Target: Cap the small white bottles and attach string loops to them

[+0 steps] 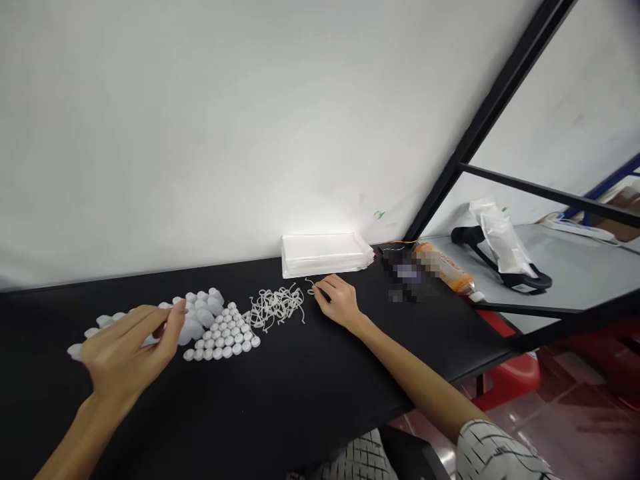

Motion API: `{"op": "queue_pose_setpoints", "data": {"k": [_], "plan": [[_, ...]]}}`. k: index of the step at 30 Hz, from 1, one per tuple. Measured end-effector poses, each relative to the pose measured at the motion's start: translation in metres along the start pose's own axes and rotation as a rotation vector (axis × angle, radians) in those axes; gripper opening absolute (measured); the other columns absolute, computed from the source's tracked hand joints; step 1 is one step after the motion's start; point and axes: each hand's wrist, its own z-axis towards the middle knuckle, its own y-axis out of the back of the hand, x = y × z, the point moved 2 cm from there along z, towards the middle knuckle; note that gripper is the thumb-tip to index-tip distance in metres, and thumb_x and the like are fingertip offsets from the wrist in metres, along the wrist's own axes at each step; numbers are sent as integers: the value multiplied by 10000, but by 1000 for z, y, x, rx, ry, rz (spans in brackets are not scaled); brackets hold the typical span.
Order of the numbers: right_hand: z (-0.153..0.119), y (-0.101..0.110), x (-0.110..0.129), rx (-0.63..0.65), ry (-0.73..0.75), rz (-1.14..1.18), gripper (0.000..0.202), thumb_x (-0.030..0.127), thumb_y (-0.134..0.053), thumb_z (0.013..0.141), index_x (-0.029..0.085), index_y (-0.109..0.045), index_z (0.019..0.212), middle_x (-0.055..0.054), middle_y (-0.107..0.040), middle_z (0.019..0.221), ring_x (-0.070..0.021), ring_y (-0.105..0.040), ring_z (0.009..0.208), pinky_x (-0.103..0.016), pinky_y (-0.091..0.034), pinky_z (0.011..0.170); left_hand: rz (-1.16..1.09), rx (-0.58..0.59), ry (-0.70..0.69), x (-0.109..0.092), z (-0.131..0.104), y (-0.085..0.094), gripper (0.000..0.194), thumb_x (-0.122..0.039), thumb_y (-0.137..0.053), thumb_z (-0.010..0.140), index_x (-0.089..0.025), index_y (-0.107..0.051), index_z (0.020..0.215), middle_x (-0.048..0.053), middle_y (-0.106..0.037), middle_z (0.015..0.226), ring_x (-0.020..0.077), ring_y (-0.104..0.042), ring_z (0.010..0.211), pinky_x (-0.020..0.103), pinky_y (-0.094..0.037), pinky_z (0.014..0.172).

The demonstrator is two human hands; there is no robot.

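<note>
My left hand point(133, 343) is over the white egg-shaped pieces point(203, 313), its fingers curled and pressed towards the thumb. Whatever it may hold is hidden behind the fingers. To its right, small white round caps point(225, 337) lie in tight rows that form a triangle. A loose heap of knotted white strings point(275, 307) sits beside the caps. My right hand point(339, 300) rests on the black table, just right of that heap. Its fingers are bent closed on a single white string loop point(309, 288), which shows at the fingertips.
A stack of clear plastic bags point(323, 255) lies against the white wall. Further right are a blurred dark object point(407, 273) and an orange-labelled packet point(445, 267). A black metal frame point(480, 127) bounds the table on the right, with a red stool point(510, 383) below.
</note>
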Motion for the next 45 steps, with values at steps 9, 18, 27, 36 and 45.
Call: {"op": "queue_pose_setpoints", "data": {"k": [9,18,27,36,45], "plan": [[1,1,-11,-12,-11,-102,240,216,-499,938,194,-669,770,-47,-693,759,-154,-619,734,-256,-422,637,35,-52,-119,-12,-2,-8,278,-77,-674,783,-179,-512,582,-61,-477,456,70,-393,412,243,-304,435],[-2,-4,-23,7,-51,-178,221,145,-490,897,195,-663,770,-44,-682,772,-147,-605,736,-244,-391,605,8,6,-56,-15,-6,-11,339,-143,-633,852,-166,-512,536,-62,-448,439,61,-385,415,217,-324,454],[-3,1,-25,10,-67,-204,239,186,-473,901,196,-682,786,-55,-679,755,-162,-598,731,-250,-376,589,115,199,161,1,-4,-10,283,-343,-532,904,-216,-667,691,4,-629,589,140,-550,571,279,-403,567],[5,7,0,-30,-150,-214,245,217,-464,906,178,-693,826,-66,-683,795,-171,-600,743,-260,-333,594,77,398,117,29,4,-8,295,-424,-522,871,-231,-742,839,79,-713,984,289,-582,1022,427,-407,864],[0,11,-16,-22,-226,-191,219,237,-489,870,181,-682,784,-61,-677,771,-169,-584,689,-267,-339,596,-2,618,130,52,2,0,325,-531,-614,783,-280,-784,901,64,-671,910,253,-583,899,370,-428,790]]}}
